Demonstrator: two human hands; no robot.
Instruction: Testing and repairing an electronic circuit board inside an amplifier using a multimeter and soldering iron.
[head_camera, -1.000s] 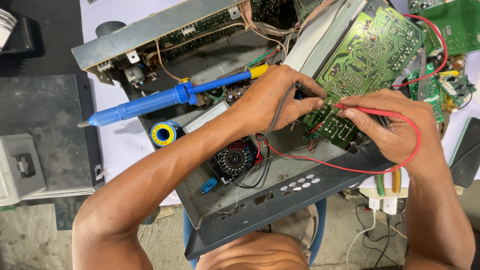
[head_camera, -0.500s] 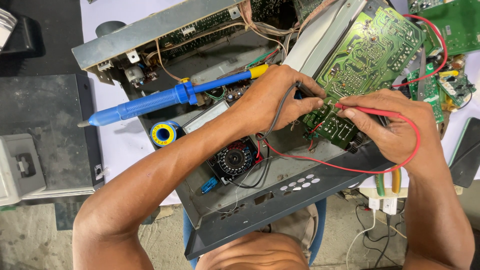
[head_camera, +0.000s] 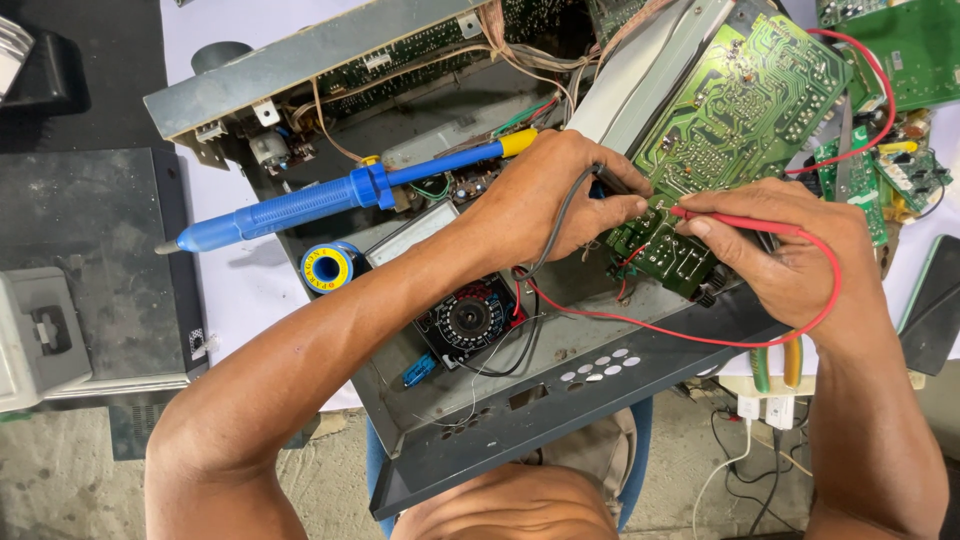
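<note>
My left hand (head_camera: 545, 205) pinches the black probe (head_camera: 620, 183), right hand (head_camera: 790, 250) pinches the red probe (head_camera: 735, 220), both tips down on the green circuit board (head_camera: 740, 110) propped over the open chassis (head_camera: 560, 400). Exact solder pads unclear. Multimeter (head_camera: 465, 315) sits below, dial readable.

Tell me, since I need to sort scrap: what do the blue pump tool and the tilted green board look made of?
The blue pump tool looks like glossy moulded plastic with a yellow end. The green board looks like lacquered laminate with pale, probably copper, traces and shiny solder dots.
</note>
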